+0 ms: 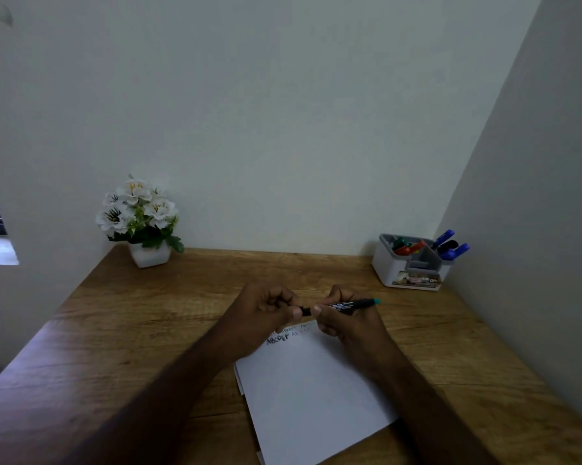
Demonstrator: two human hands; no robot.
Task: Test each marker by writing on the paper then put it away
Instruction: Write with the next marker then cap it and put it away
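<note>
Marker: the black marker (345, 305) lay nearly level above the far end of the paper (311, 394), long axis left to right, its teal end toward the organizer (408, 263).
Left grip: the left hand (266, 305) curled round the marker's left end, which its fingers hid; perhaps the cap.
Right grip: the right hand (345, 322) pinched the printed barrel.
Paper: white, smooth sheets, the near corner cut off; handwritten letters at the top, partly covered and blurred.
Bench: the wood-grain bench (148, 330) carried a white flower pot (150, 255) and the grey, compartmented organizer holding coloured markers.
</note>
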